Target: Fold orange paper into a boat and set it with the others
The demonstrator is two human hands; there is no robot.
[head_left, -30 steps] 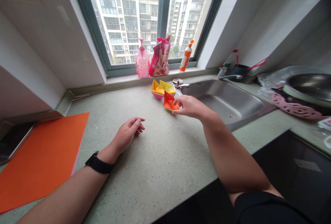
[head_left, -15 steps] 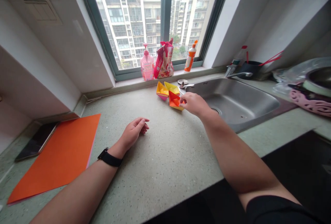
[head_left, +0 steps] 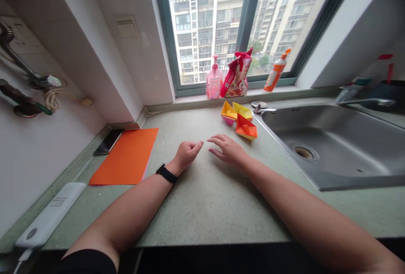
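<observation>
Three folded paper boats stand together by the sink: an orange boat (head_left: pixel 246 128) in front, a yellow-orange boat with a pink underside (head_left: pixel 228 112) and a yellow boat (head_left: pixel 243 111) behind it. My left hand (head_left: pixel 187 154), with a black watch on the wrist, rests on the counter, fingers curled in and thumb pointing right; nothing shows in it. Just right of it, my right hand (head_left: pixel 226 149) is empty, its fingers and thumb apart. This hand is nearer to me than the orange boat and does not touch it.
Orange paper sheets (head_left: pixel 128 158) and a dark phone (head_left: pixel 108 142) lie left on the counter (head_left: pixel 202 210), beyond a white power bank (head_left: pixel 52 215) with a cable. A steel sink (head_left: pixel 341 143) is at right. A pink pump bottle (head_left: pixel 214 82), red bag (head_left: pixel 237 75) and orange bottle (head_left: pixel 276 73) line the windowsill.
My right hand has left the orange boat and come back beside my left hand, opening its fingers. The view has turned left, showing the power bank and wall pipes.
</observation>
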